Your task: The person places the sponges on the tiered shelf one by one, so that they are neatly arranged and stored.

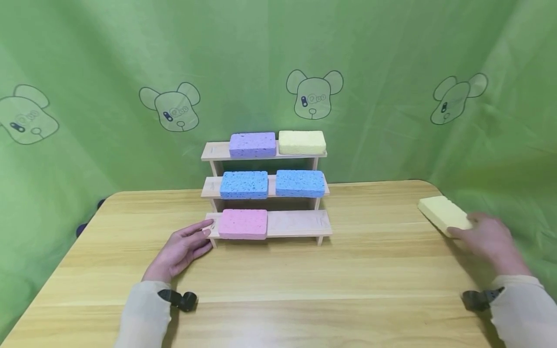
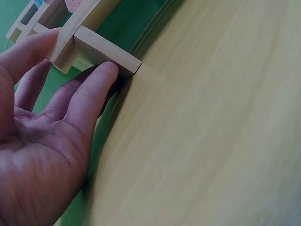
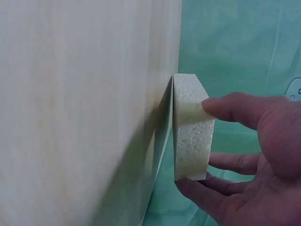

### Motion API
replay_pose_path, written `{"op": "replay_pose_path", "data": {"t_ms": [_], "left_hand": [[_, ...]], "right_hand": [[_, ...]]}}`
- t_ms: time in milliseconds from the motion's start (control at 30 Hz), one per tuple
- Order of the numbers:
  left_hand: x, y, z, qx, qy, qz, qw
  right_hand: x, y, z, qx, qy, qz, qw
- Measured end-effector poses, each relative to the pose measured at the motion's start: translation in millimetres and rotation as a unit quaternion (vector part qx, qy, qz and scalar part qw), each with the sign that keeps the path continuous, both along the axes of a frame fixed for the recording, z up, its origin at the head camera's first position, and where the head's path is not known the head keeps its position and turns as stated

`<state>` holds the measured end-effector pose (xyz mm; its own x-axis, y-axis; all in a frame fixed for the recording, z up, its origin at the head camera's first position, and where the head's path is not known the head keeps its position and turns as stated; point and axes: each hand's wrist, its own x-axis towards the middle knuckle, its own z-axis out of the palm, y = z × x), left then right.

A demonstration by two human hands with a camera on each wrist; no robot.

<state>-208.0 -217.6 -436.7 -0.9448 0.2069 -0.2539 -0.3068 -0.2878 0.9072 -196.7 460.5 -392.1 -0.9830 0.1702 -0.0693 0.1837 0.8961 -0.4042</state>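
A small three-tier wooden rack [image 1: 298, 222] holds sponges. Against the left end of its lowest tier is my left hand [image 1: 184, 249], with fingers extended. In the left wrist view a fingertip touches the wooden leg [image 2: 106, 49], and another finger lies along the shelf end. Far to the right, my right hand [image 1: 491, 239] grips a pale yellow sponge [image 1: 441, 212] by its near end. The right wrist view shows that yellow sponge [image 3: 193, 141] close beside the tabletop, thumb on one side and fingers on the other.
On the top tier sit a purple sponge [image 1: 252, 145] and another yellow sponge [image 1: 302, 143]. Two blue sponges [image 1: 243, 185] lie on the middle tier, a pink sponge [image 1: 242, 224] on the lowest. Green curtain [image 1: 243, 63] hangs around the wooden table [image 1: 270, 280].
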Motion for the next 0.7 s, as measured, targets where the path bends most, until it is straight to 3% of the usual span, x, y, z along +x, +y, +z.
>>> {"op": "replay_pose_path", "data": {"t_ms": [167,400,700], "left_hand": [[-0.7,0.2,-0.1,0.002,-0.002,-0.003,1.0],[-0.2,0.3,0.1,0.008,-0.002,-0.002,1.0],[0.3,1.4,1.4,-0.002,0.0,-0.003,1.0]], "right_hand": [[3.2,-7,2.9,-0.019,0.022,0.013,0.9995],[5.2,-20,4.2,-0.061,0.072,0.067,0.9933],[6.3,-32,6.3,-0.102,0.087,0.108,0.9851]]}}
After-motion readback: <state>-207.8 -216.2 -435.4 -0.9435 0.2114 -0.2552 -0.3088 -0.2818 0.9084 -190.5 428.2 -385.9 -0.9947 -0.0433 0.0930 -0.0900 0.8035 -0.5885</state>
